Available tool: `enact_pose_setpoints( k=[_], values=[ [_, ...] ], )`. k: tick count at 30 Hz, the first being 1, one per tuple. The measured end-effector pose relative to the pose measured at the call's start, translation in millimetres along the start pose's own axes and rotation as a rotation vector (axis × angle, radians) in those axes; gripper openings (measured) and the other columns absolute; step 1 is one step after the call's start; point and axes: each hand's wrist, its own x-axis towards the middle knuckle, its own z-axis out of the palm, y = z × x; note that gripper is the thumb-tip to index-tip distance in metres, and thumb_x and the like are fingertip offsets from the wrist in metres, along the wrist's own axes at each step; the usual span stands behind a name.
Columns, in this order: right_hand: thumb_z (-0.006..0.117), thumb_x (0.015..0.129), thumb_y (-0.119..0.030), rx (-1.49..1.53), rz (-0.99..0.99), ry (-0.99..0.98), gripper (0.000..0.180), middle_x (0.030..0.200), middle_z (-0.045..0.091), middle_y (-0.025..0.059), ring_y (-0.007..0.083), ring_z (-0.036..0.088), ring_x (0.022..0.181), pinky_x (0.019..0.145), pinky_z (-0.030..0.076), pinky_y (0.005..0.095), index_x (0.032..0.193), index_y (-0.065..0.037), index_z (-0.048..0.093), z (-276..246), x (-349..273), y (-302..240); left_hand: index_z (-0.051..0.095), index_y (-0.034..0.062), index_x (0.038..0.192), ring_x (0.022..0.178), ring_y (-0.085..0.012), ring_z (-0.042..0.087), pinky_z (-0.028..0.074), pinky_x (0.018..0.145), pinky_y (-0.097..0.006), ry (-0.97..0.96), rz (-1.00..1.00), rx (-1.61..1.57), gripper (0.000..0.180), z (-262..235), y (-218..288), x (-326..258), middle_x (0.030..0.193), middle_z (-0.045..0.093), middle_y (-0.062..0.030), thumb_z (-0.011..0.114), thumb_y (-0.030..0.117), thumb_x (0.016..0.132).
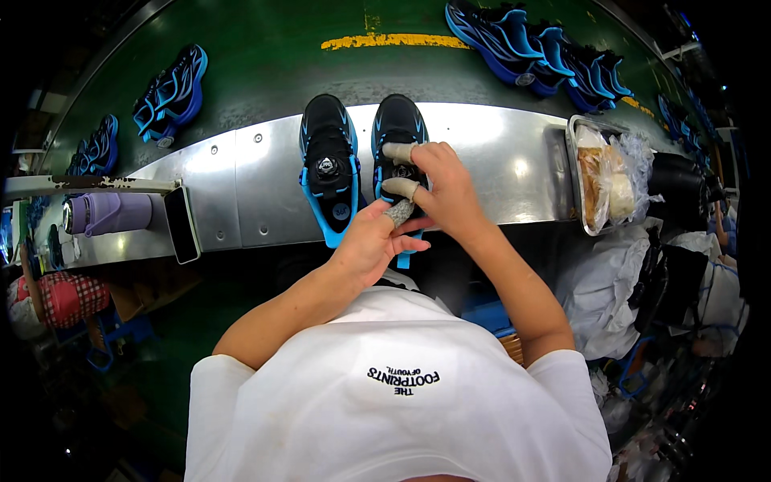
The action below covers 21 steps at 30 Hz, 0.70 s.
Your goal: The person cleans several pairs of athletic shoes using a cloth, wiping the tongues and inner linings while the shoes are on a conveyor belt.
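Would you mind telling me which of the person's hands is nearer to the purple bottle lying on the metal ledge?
Left. The left hand is at the right-hand shoe's heel, on the side towards the purple bottle. The right hand rests on that shoe, farther away.

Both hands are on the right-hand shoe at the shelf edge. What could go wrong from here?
The right shoe overhangs the metal shelf; a tug from the right hand or left hand could drop it. The left shoe sits close and also overhangs, so it could get knocked off.
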Motion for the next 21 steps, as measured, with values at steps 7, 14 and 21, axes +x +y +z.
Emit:
enact_pose_setpoints(
  k=[7,14,21],
  values=[
    [0.071,0.078,-0.01,0.163,0.074,-0.164,0.046,0.103,0.068,0.0083,0.0273,0.056,0.096,0.086,0.047,0.0372,0.124,-0.011,0.066,-11,4,1,0.052,-0.0036,0.124,0.118,-0.0265,0.06,0.062,0.075,-0.031,0.046,0.008,0.0,0.027,7,-5,1,0.121,0.061,-0.0166,0.044,0.006,0.1],
    [0.073,0.081,-0.015,-0.107,0.037,0.092,0.047,0.099,0.066,0.0101,0.0268,0.058,0.096,0.086,0.048,0.0351,0.126,-0.012,0.065,12,-3,-2,0.052,-0.0008,0.122,0.114,-0.0267,0.061,0.06,0.078,-0.035,0.082,-0.002,0.065,0.025,8,-3,-2,0.12,0.059,-0.0131,0.043,0.009,0.102],
    [0.079,0.08,-0.034,0.074,0.239,0.049,0.064,0.122,0.062,0.0157,0.0284,0.056,0.112,0.098,0.044,0.0381,0.134,-0.009,0.058,-30,-6,34,0.063,-0.0035,0.11,0.082,-0.0262,0.07,0.059,0.069,-0.036,-0.086,-0.132,0.627,0.024,12,62,-36,0.099,0.068,-0.0181,0.053,0.015,0.098]
  ],
)
